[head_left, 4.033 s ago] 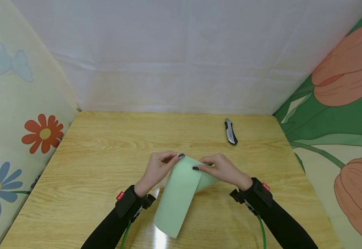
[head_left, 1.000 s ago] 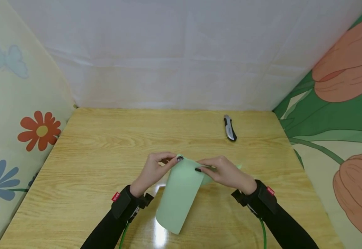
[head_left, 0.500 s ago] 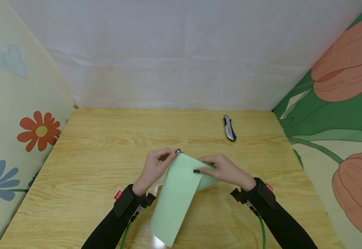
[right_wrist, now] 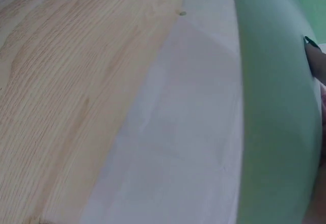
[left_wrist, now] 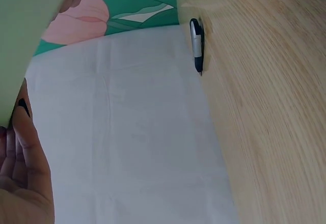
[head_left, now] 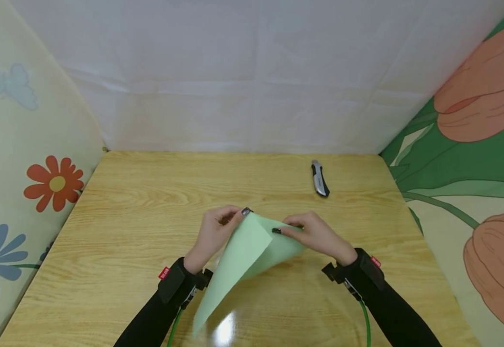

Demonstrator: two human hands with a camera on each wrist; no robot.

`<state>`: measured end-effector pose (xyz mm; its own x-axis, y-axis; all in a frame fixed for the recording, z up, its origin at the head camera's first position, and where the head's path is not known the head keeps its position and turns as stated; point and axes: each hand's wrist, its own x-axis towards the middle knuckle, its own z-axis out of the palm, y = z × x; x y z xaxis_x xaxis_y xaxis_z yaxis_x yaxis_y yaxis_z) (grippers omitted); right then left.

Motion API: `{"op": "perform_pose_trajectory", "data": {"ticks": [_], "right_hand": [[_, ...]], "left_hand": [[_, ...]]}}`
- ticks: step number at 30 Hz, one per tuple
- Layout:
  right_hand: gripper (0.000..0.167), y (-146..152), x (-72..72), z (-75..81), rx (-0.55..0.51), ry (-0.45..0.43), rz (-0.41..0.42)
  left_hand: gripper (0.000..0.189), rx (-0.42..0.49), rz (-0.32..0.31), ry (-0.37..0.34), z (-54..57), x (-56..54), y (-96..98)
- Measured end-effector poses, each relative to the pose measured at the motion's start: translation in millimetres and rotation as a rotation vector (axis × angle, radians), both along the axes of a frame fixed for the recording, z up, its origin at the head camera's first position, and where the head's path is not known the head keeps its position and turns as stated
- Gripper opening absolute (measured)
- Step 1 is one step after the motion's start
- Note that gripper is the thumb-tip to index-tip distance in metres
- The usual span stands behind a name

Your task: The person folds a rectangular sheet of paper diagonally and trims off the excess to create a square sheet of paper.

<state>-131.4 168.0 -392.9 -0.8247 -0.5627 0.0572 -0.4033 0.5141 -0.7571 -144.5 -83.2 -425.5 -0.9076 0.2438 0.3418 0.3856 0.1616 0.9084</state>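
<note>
A sheet of light green paper [head_left: 239, 255], curled over on itself, is held above the table in the head view. Its long flap comes to a point toward the lower left. My left hand [head_left: 215, 234] pinches the paper's upper left corner between thumb and fingers. On the right, my right hand [head_left: 318, 236] pinches the top edge, thumb on the near face. In the left wrist view the left thumb and fingers [left_wrist: 30, 152] grip the green edge. The right wrist view has the curved paper [right_wrist: 275, 102] filling its right side, with the right hand mostly cut off.
A utility knife [head_left: 320, 178] with a grey and black handle lies near the back right of the wooden table [head_left: 148, 207]. A white cloth [head_left: 243, 77] hangs behind the table. Flower-patterned sheets [head_left: 486, 193] flank both sides.
The paper's front flap has swung down and left and narrowed to a point, exposing more of the layer behind. Both hands keep their grip nearly in place. The knife has not moved.
</note>
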Motion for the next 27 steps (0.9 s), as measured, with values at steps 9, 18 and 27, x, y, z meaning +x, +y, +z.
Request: {"op": "perform_pose_trajectory", "data": {"ticks": [9,18,27], "right_hand": [[0.012,0,3.2,5.1,0.009,0.076,-0.014],[0.012,-16,5.3,2.7,0.015,0.230,-0.008],[0.012,-23,4.7,-1.0,-0.007,0.275,-0.070]], "left_hand": [[0.020,-0.049,-0.150,0.013,-6.1,2.8,-10.3],[0.010,-0.031,-0.071,0.015,-8.9,6.1,-0.1],[0.010,-0.016,-0.003,-0.011,-6.1,7.8,9.8]]}}
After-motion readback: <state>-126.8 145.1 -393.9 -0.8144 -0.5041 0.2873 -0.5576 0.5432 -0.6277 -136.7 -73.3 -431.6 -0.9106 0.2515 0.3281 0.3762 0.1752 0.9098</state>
